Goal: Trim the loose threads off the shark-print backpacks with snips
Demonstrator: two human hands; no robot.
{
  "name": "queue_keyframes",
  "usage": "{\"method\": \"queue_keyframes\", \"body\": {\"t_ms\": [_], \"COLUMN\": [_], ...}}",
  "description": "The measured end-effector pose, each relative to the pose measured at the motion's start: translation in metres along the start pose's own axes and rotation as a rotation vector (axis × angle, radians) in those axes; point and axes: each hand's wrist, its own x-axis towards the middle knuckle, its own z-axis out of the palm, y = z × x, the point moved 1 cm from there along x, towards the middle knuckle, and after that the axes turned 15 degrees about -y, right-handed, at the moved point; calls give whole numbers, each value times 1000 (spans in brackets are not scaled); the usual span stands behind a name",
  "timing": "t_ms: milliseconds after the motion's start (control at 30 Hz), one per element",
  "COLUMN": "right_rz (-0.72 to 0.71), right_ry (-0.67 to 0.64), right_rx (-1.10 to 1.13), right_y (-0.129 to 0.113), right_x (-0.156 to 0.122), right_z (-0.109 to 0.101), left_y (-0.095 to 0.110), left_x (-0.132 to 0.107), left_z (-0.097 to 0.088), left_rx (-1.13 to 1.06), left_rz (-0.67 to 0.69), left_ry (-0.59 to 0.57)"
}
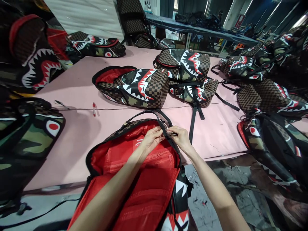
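An unzipped backpack with a red lining lies at the front edge of the pink table, its front flap folded down toward me. Reaching across the opening, my left hand is closed on the black zipper edge near the top of the backpack. My right hand is just outside that same edge, its fingers pinched around a small dark piece too little to name. A black carry handle arches up beyond both hands. Shark teeth are printed on the backpack's side, and a pale label shows inside.
Another backpack, partly open, lies farther back on the pink table, with more backpacks beside it. Others are piled at right and left. A red-and-white pen and a dark pen lie at left.
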Motion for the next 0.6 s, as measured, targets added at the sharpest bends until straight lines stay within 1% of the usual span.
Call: {"method": "queue_keyframes", "body": {"t_ms": [167,300,367,400,467,600], "right_rz": [-68,-60,-45,-40,-37,-8], "right_ry": [-62,-172,-210,-209,-177,-57], "right_rx": [-288,-560,-624,-618,-538,-315], "right_y": [-2,-7,-9,-10,-9,-4], "right_x": [6,9,9,9,6,-1], "right_z": [-3,-6,-6,-6,-6,-9], "left_y": [1,3,5,5,5,3], "left_x": [0,-2,-3,-3,-3,-1], "left_z": [-1,1,3,3,4,3], "left_rx": [24,40,44,45,43,25], "left_rz": [-8,-20,-25,-25,-23,8], "left_ry": [27,37,38,37,33,14]}}
